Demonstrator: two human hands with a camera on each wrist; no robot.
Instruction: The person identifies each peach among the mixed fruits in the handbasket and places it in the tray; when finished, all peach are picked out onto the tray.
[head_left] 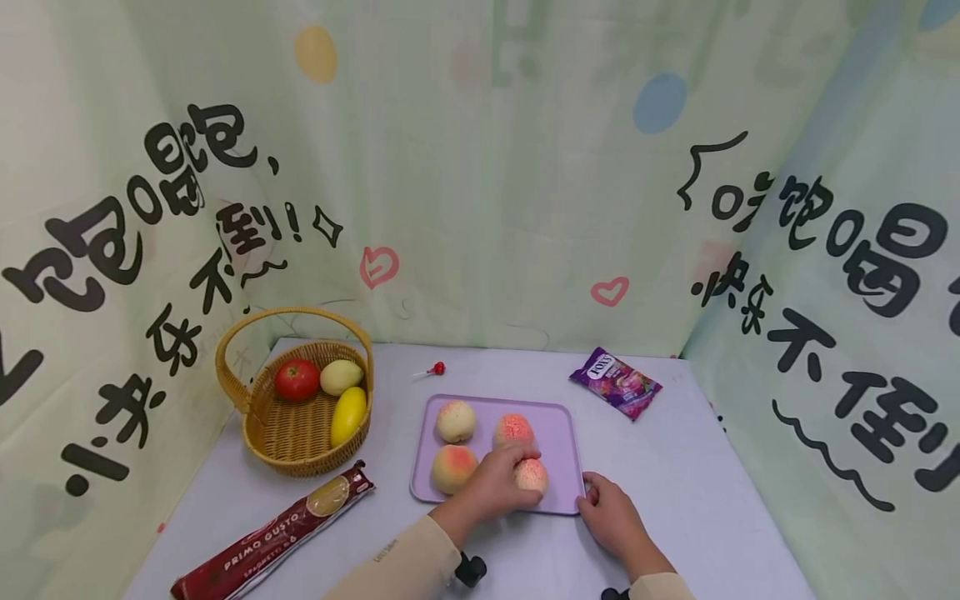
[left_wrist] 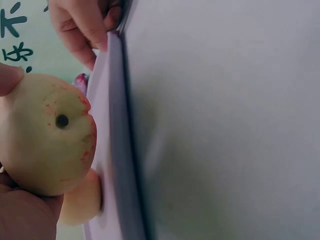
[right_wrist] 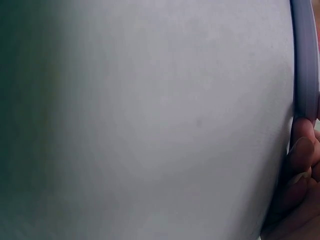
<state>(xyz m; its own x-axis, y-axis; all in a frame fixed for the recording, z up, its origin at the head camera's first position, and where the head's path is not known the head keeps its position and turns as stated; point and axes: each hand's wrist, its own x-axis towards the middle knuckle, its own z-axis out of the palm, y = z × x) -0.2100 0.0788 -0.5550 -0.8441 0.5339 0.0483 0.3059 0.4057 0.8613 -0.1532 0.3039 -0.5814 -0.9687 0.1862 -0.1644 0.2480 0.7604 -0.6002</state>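
My left hand (head_left: pixel 498 482) grips a pink-speckled peach (head_left: pixel 532 477) at the front right of a light purple tray (head_left: pixel 561 454). In the left wrist view, that peach (left_wrist: pixel 55 135) sits between thumb and fingers, its dark stem end facing the camera. Three more peaches are on the tray: a pale one (head_left: pixel 455 422) at the back left, a pink one (head_left: pixel 514 428) at the back right, and an orange-tinged one (head_left: pixel 453 468) at the front left. My right hand (head_left: pixel 613 518) pinches the tray's front right corner; its curled fingers (right_wrist: pixel 302 155) meet the rim in the right wrist view.
A wicker basket (head_left: pixel 300 454) at left holds a red tomato-like fruit (head_left: pixel 297 380), a pale oval fruit (head_left: pixel 341 377) and a yellow one (head_left: pixel 348 415). A spaghetti pack (head_left: pixel 277 533) lies before it. Behind the tray are a red lollipop (head_left: pixel 437 368) and a purple snack bag (head_left: pixel 617 383).
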